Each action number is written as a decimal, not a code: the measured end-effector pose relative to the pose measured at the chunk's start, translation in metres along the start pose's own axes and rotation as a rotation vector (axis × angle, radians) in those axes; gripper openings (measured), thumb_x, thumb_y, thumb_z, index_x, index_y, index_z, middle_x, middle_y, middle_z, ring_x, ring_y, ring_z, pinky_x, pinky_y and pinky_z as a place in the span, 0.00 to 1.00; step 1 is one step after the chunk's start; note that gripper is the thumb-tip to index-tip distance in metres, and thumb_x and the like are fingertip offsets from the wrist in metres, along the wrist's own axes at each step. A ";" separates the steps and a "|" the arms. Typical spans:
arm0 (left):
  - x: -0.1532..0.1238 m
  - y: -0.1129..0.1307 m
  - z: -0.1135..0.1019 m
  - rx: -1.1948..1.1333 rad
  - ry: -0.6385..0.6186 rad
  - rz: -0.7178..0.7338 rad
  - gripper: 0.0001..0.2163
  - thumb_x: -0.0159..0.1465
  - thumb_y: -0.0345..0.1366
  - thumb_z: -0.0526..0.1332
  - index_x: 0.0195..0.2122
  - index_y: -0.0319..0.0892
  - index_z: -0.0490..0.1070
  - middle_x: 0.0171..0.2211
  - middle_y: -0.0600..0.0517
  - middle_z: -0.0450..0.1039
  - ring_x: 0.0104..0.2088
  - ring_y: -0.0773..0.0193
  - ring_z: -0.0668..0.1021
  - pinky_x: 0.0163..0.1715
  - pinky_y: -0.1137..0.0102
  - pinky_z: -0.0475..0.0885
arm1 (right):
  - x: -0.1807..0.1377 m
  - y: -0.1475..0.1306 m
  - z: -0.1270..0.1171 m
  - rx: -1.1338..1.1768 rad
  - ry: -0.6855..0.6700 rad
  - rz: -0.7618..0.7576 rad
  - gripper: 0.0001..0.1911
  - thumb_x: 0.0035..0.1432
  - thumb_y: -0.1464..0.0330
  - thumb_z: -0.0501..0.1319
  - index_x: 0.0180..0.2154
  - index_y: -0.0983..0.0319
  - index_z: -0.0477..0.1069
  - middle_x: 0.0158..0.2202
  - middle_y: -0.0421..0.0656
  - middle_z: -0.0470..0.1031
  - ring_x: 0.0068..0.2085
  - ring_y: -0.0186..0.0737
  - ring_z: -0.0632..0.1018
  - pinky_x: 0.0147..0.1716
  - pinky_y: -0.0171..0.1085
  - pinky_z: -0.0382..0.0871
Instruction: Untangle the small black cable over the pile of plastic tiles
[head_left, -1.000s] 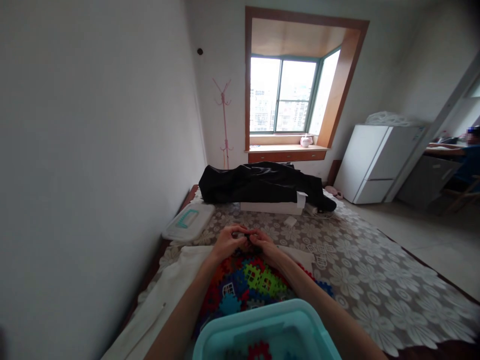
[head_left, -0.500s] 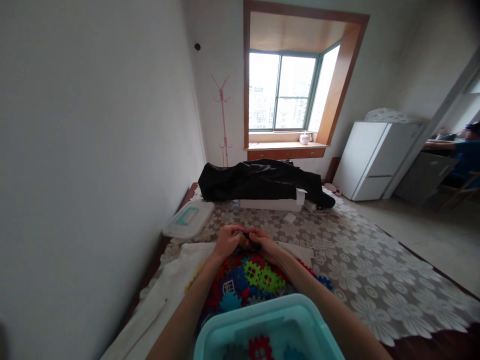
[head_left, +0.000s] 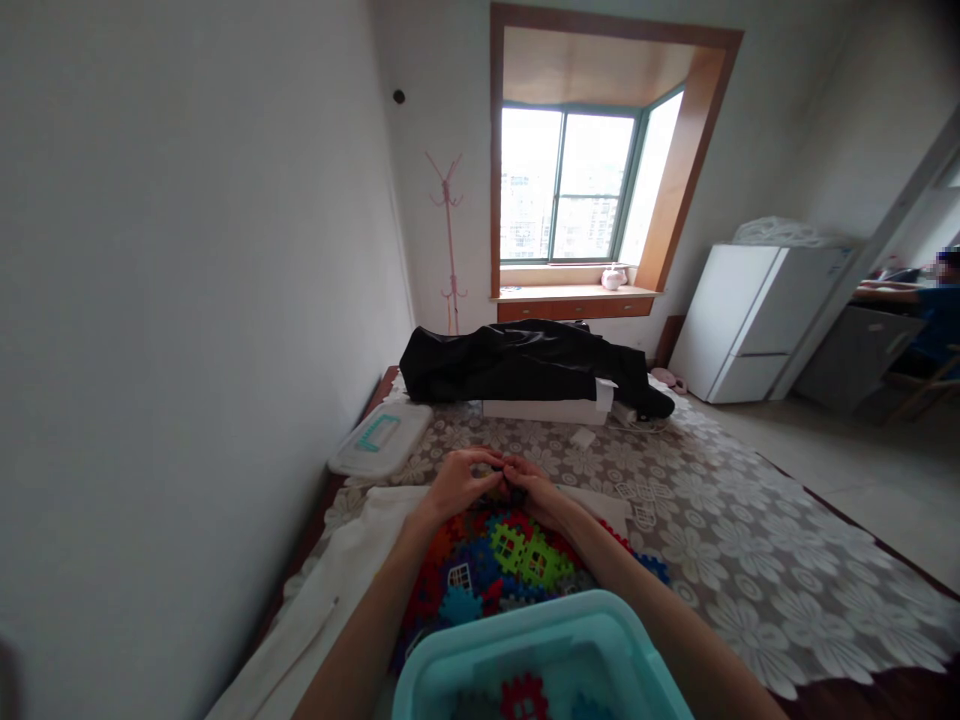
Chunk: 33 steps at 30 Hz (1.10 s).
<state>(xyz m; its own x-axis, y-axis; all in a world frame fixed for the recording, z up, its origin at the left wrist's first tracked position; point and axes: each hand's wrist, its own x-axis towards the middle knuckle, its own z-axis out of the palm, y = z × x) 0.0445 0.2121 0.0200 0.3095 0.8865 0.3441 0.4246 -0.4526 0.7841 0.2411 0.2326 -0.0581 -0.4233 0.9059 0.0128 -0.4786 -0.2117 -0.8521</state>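
Note:
My left hand (head_left: 465, 482) and my right hand (head_left: 531, 486) meet above a pile of toothed plastic building blocks (head_left: 480, 560). Fingers of both hands close around a small dark and yellowish building block (head_left: 493, 490), mostly hidden by them. Red, blue, orange and lime green blocks make up the pile, some with window-like openings. Close to me, between my forearms, stands a turquoise plastic tub (head_left: 525, 622). Inside it lie a red block (head_left: 523, 694) and a few darker ones.
A whitish cloth (head_left: 322, 610) lies under and left of the pile. White window-grid pieces (head_left: 643, 500) rest on the floral tablecloth (head_left: 720, 540). Farther off are a white lid (head_left: 382, 440) and a black cover (head_left: 517, 362) over a white box (head_left: 540, 411). A person (head_left: 941, 310) sits far right.
My left fingers have curled over farther and my fingertips are closer together, so the dark block shows less. The whole view has shifted slightly; the pile and tub look unchanged.

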 end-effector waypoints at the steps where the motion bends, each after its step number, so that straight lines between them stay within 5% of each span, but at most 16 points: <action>1: 0.000 0.000 -0.001 0.011 -0.014 0.009 0.07 0.63 0.37 0.73 0.41 0.50 0.92 0.52 0.46 0.91 0.60 0.44 0.86 0.69 0.51 0.75 | 0.000 -0.001 0.001 -0.003 -0.004 0.001 0.25 0.47 0.55 0.86 0.42 0.58 0.83 0.32 0.39 0.81 0.34 0.39 0.76 0.38 0.40 0.69; 9: 0.000 0.003 -0.004 0.146 -0.083 0.046 0.14 0.68 0.34 0.66 0.47 0.56 0.91 0.52 0.52 0.91 0.64 0.46 0.85 0.69 0.51 0.76 | -0.001 -0.004 0.002 -0.024 -0.024 0.000 0.25 0.49 0.53 0.85 0.41 0.59 0.83 0.31 0.40 0.80 0.34 0.39 0.75 0.39 0.41 0.68; 17: -0.001 -0.003 0.001 0.161 0.033 0.048 0.22 0.60 0.21 0.60 0.44 0.49 0.91 0.45 0.49 0.92 0.50 0.51 0.89 0.62 0.55 0.79 | -0.002 -0.001 0.004 -0.025 -0.030 0.018 0.26 0.47 0.52 0.86 0.41 0.59 0.82 0.30 0.38 0.81 0.32 0.39 0.75 0.38 0.40 0.68; 25: -0.001 -0.003 -0.002 -0.150 -0.016 -0.004 0.12 0.57 0.30 0.71 0.41 0.46 0.89 0.50 0.46 0.88 0.54 0.50 0.87 0.64 0.57 0.77 | -0.004 -0.002 0.003 0.005 -0.008 0.020 0.28 0.47 0.52 0.86 0.43 0.59 0.82 0.30 0.39 0.80 0.33 0.40 0.76 0.37 0.41 0.68; 33: 0.001 -0.009 0.000 -0.216 -0.014 -0.049 0.10 0.57 0.32 0.70 0.40 0.46 0.89 0.49 0.46 0.89 0.53 0.50 0.87 0.61 0.57 0.79 | -0.007 -0.004 0.008 0.004 -0.047 -0.010 0.27 0.48 0.52 0.86 0.42 0.58 0.82 0.30 0.38 0.80 0.32 0.38 0.75 0.37 0.39 0.66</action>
<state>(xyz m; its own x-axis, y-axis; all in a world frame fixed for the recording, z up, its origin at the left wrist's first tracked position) 0.0411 0.2168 0.0134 0.3051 0.9047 0.2972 0.2479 -0.3768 0.8925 0.2400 0.2238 -0.0507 -0.4539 0.8899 0.0457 -0.4860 -0.2043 -0.8498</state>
